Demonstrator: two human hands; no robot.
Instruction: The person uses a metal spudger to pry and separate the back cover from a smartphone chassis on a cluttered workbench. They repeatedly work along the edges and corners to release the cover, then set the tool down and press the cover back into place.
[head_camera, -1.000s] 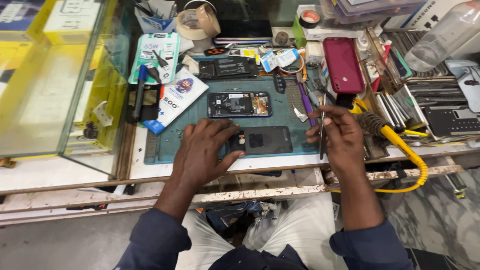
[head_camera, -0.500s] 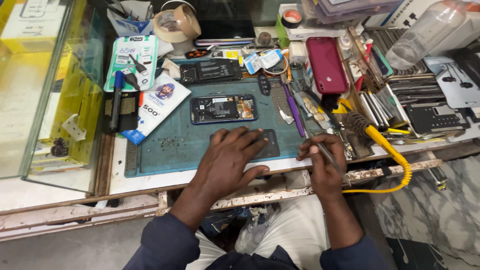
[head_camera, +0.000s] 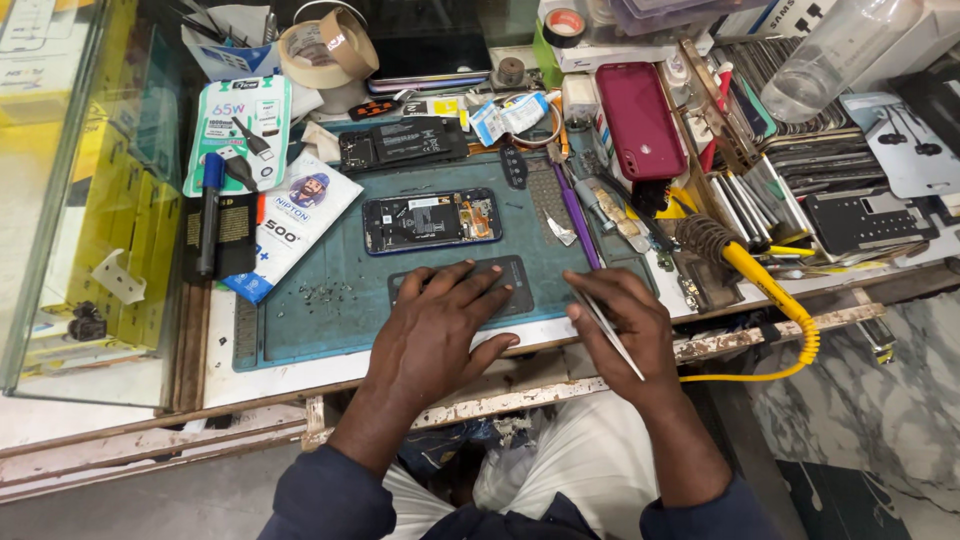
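Note:
My left hand (head_camera: 438, 332) lies flat, fingers spread, on a dark phone panel (head_camera: 510, 282) at the near edge of a teal work mat (head_camera: 330, 310). To its right, my right hand (head_camera: 622, 325) grips thin metal tweezers (head_camera: 610, 330), tip pointing up-left near the panel's right end. An opened phone (head_camera: 432, 219) with its insides showing lies on the mat beyond both hands. A black battery-like part (head_camera: 402, 143) sits farther back.
A soldering iron with a yellow cord (head_camera: 760, 285) lies to the right. A maroon phone (head_camera: 640, 118), tape rolls (head_camera: 322, 45), accessory packets (head_camera: 238, 130), a marker (head_camera: 208, 210) and trays of parts (head_camera: 850, 200) crowd the bench. A glass case (head_camera: 80, 200) stands at left.
My right hand has come down from above the mat to the near edge with the tweezers. My left hand stays on the dark panel. The view shifted.

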